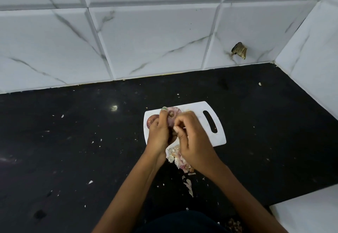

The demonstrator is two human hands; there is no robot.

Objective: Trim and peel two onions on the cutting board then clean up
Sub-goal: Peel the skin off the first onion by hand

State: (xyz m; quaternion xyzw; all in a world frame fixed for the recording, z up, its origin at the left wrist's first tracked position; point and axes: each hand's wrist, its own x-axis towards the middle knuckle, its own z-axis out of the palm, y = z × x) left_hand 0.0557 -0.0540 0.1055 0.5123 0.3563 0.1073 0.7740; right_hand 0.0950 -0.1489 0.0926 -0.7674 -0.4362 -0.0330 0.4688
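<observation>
Right hand [190, 137] fingers pinch skin, apparently, off left-held onion [172, 116], trimmed end facing up.

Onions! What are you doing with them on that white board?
A person is peeling an onion over the white cutting board. The left hand grips it, while the right hand pinches at its skin with curled fingers. A second onion lies on the board behind the left hand. Torn-off peels are piled on the black counter at the board's near edge. No knife is in view.
</observation>
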